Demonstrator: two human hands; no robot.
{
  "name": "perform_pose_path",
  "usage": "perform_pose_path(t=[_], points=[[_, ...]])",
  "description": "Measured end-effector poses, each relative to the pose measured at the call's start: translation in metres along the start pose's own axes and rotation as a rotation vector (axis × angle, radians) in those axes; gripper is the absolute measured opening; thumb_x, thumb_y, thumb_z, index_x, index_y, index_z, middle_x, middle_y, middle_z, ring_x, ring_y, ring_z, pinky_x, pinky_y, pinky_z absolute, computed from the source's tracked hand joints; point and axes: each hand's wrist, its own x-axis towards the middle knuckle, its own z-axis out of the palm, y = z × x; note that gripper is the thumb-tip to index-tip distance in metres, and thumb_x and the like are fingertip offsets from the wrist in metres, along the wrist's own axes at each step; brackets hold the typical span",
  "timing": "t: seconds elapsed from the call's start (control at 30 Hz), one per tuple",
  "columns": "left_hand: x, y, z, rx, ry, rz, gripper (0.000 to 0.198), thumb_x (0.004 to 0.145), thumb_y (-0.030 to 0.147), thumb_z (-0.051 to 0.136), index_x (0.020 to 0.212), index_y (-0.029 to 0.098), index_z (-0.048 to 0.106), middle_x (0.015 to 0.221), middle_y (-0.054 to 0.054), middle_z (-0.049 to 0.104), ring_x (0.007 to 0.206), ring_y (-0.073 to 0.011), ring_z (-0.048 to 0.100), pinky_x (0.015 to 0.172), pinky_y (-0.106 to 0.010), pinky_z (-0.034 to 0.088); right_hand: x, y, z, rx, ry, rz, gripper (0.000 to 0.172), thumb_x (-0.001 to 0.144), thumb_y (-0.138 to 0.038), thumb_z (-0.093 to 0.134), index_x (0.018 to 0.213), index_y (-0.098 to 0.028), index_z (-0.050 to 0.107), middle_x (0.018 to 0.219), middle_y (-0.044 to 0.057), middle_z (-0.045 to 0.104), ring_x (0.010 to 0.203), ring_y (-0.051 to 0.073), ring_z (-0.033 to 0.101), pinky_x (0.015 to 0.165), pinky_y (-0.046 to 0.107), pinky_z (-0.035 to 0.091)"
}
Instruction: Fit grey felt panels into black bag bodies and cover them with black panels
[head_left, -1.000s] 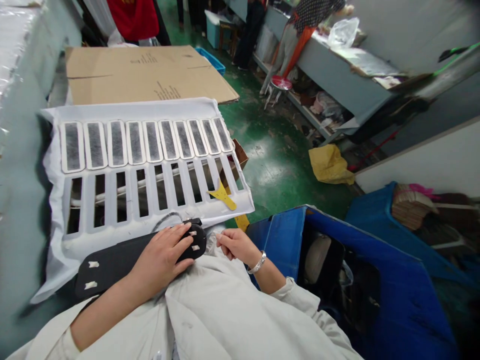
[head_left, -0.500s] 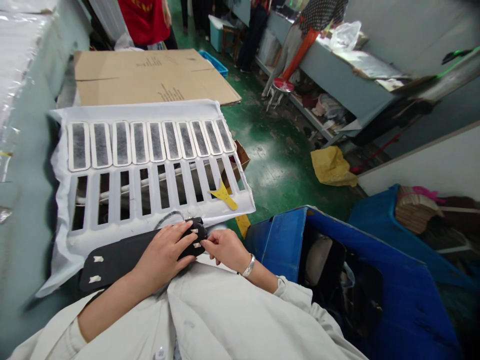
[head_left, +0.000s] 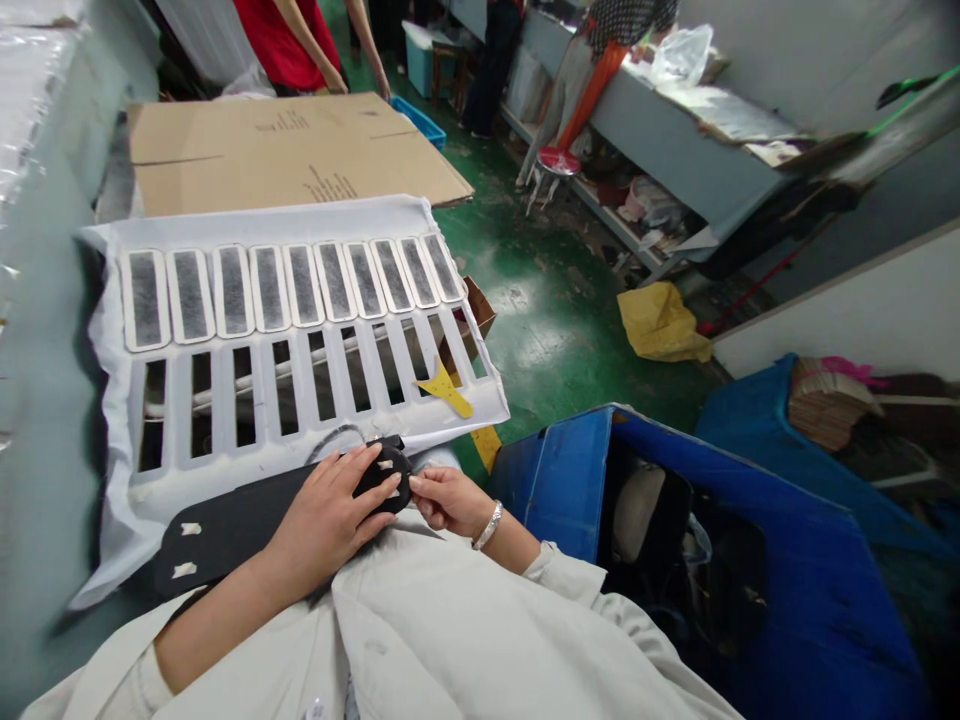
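Note:
A long black piece with rounded ends (head_left: 225, 530) lies across my lap, bearing small whitish tabs near both ends. My left hand (head_left: 324, 515) rests on top of it, palm down, with fingers spread over its right part. At the right tip, my right hand (head_left: 450, 500) has thumb and forefinger pinched together on the rim. Whether those fingertips hold anything besides the edge is too small to see. Just beyond the piece is a white cloth-covered frame (head_left: 169, 480), with a row of dark rectangular pads (head_left: 232, 290) above a row of open slots.
A yellow forked piece (head_left: 446, 388) lies on the frame's right corner. To my right stands a blue bin (head_left: 551, 480) with black pieces inside. Flat cardboard (head_left: 247, 150) lies beyond the frame. A person in red (head_left: 289, 45) reaches over its far edge; others stand farther back.
My hands stay at the black piece's right end, the left fingers shifting slightly over a tab. The person in red now has arms lowered toward the cardboard. The view has shifted slightly.

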Motion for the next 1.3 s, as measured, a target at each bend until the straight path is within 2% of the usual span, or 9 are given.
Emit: perform_pose_path(t=[0.23,0.3,0.37,0.47,0.6,0.83,1.03,1.13,1.3], points=[[-0.001,0.001,0.002,0.024,0.016,0.017,0.033,0.086,0.038,0.057,0.114,0.023,0.065,0.133,-0.020,0.046,0.119,-0.0361,0.048,0.095,-0.055,0.041,-0.003,0.002,0.004,-0.207,0.121,-0.126,0.047,0.064,-0.059,0.071,0.062,-0.017,0.049,0.041,-0.007,0.050,0.030,0.006,0.041,0.030,0.018,0.028],[-0.001,0.001,0.003,0.016,0.025,0.032,0.034,0.086,0.038,0.056,0.114,0.023,0.065,0.133,-0.020,0.046,0.119,-0.0358,0.048,0.096,-0.054,0.041,-0.004,0.007,0.005,-0.185,0.147,-0.144,0.048,0.064,-0.061,0.070,0.061,-0.017,0.048,0.040,-0.008,0.049,0.029,0.005,0.040,0.030,0.018,0.027],[-0.001,0.001,0.003,0.004,0.028,0.037,0.034,0.085,0.038,0.057,0.115,0.023,0.065,0.134,-0.019,0.045,0.120,-0.0349,0.047,0.097,-0.053,0.041,-0.005,0.013,0.005,-0.112,0.117,-0.134,0.049,0.063,-0.062,0.069,0.063,-0.018,0.048,0.040,-0.008,0.049,0.031,0.005,0.040,0.031,0.018,0.027],[-0.001,0.001,0.002,-0.013,0.010,0.025,0.034,0.085,0.036,0.057,0.117,0.025,0.064,0.136,-0.017,0.044,0.121,-0.0338,0.047,0.099,-0.053,0.039,-0.008,0.017,0.004,-0.020,0.040,-0.127,0.045,0.063,-0.056,0.072,0.066,-0.018,0.048,0.044,-0.009,0.051,0.034,0.005,0.042,0.035,0.017,0.030],[0.000,0.002,-0.001,-0.015,-0.015,0.020,0.034,0.085,0.033,0.057,0.116,0.023,0.064,0.136,-0.018,0.045,0.122,-0.0345,0.046,0.099,-0.054,0.038,-0.014,0.013,0.006,-0.083,0.015,-0.185,0.037,0.063,-0.045,0.074,0.067,-0.017,0.049,0.047,-0.007,0.055,0.038,0.006,0.047,0.038,0.017,0.033],[-0.001,0.002,-0.001,-0.015,-0.017,0.027,0.033,0.083,0.032,0.060,0.114,0.023,0.065,0.135,-0.019,0.046,0.121,-0.0359,0.046,0.099,-0.054,0.038,-0.020,0.005,0.019,-0.230,0.143,-0.187,0.030,0.064,-0.040,0.069,0.065,-0.017,0.049,0.045,-0.007,0.055,0.036,0.006,0.046,0.037,0.017,0.034],[-0.003,-0.010,-0.002,-0.140,-0.039,0.065,0.031,0.085,0.030,0.058,0.115,0.031,0.064,0.144,-0.014,0.039,0.127,-0.0353,0.041,0.101,-0.057,0.034,-0.019,0.008,0.019,-0.202,0.144,-0.162,0.031,0.064,-0.039,0.070,0.064,-0.017,0.049,0.046,-0.007,0.055,0.036,0.006,0.047,0.038,0.017,0.036],[-0.002,-0.015,-0.002,-0.180,-0.038,0.091,0.031,0.084,0.027,0.059,0.115,0.032,0.064,0.145,-0.014,0.036,0.126,-0.0358,0.042,0.099,-0.059,0.035,-0.017,0.011,0.019,-0.152,0.134,-0.162,0.032,0.063,-0.041,0.071,0.065,-0.017,0.049,0.048,-0.006,0.056,0.038,0.006,0.048,0.041,0.018,0.037],[0.000,-0.014,-0.001,-0.173,-0.033,0.083,0.031,0.082,0.026,0.062,0.112,0.030,0.066,0.144,-0.015,0.038,0.125,-0.0366,0.043,0.098,-0.059,0.035,-0.012,0.015,0.021,-0.240,0.234,-0.179,0.030,0.065,-0.040,0.068,0.064,-0.018,0.048,0.043,-0.007,0.053,0.036,0.006,0.045,0.039,0.018,0.035]])
